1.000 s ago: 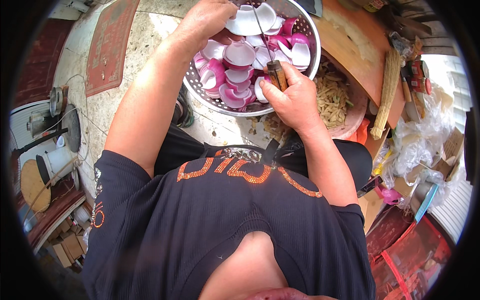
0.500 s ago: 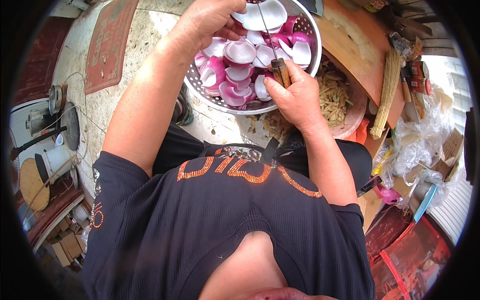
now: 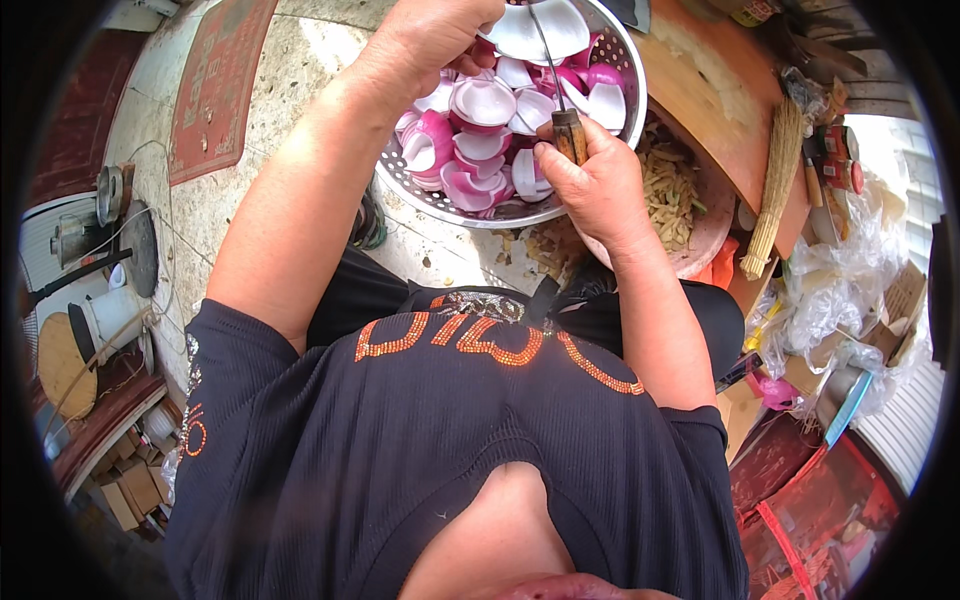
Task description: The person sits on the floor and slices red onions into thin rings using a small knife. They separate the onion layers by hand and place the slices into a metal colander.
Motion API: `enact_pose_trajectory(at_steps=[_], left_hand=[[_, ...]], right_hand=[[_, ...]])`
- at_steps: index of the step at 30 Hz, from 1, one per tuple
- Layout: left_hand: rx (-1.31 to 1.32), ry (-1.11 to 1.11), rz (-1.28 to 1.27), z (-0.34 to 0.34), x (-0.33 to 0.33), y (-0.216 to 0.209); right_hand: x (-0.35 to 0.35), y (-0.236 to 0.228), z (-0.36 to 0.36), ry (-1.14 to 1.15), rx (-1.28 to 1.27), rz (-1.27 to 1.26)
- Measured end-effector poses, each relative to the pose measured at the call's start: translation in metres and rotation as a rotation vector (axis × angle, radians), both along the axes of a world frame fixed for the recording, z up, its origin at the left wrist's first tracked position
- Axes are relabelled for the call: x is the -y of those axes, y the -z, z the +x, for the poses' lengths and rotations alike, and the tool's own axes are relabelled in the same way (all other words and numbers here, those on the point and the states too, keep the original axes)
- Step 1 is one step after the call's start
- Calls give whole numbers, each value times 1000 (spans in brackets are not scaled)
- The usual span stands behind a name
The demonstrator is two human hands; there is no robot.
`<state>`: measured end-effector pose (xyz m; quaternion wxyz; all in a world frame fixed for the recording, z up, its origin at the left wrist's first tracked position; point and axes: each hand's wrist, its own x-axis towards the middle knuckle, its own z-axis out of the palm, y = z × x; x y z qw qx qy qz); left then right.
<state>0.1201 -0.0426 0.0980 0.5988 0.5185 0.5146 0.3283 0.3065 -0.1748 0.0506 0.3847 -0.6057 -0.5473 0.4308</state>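
Note:
A perforated metal colander [image 3: 630,60] at the top holds several purple-and-white onion pieces [image 3: 482,102], many of them cupped layers. My right hand [image 3: 597,185] is closed around the wooden handle of a tool [image 3: 566,138] over the colander's right side. Its thin dark metal part runs up past the top edge; whether it is a rod or a blade seen edge-on I cannot tell. My left hand [image 3: 440,40] reaches over the colander's upper left with its fingers curled. Part of it lies beyond the top edge. A large white onion piece [image 3: 540,32] is beside its fingers; any grip is hidden.
Right of the colander, a pinkish basin [image 3: 705,235] holds pale yellowish pieces [image 3: 665,195], partly under a wooden board [image 3: 715,90]. A straw brush [image 3: 772,190], jars [image 3: 840,155] and clear plastic bags [image 3: 830,300] lie farther right. A red mat [image 3: 222,90] is at the upper left.
Both hands have shifted slightly right, the tool with the right one. The colander and its onion pieces also sit a little farther right.

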Motion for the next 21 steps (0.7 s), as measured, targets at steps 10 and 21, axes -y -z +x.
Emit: enact_pose_trajectory(at_steps=[10, 21], left_hand=[[131, -115, 18, 7, -3, 24], [187, -130, 0, 6, -7, 33]], right_hand=[[-10, -27, -3, 78, -163, -214], [5, -7, -6, -1, -64, 2]])
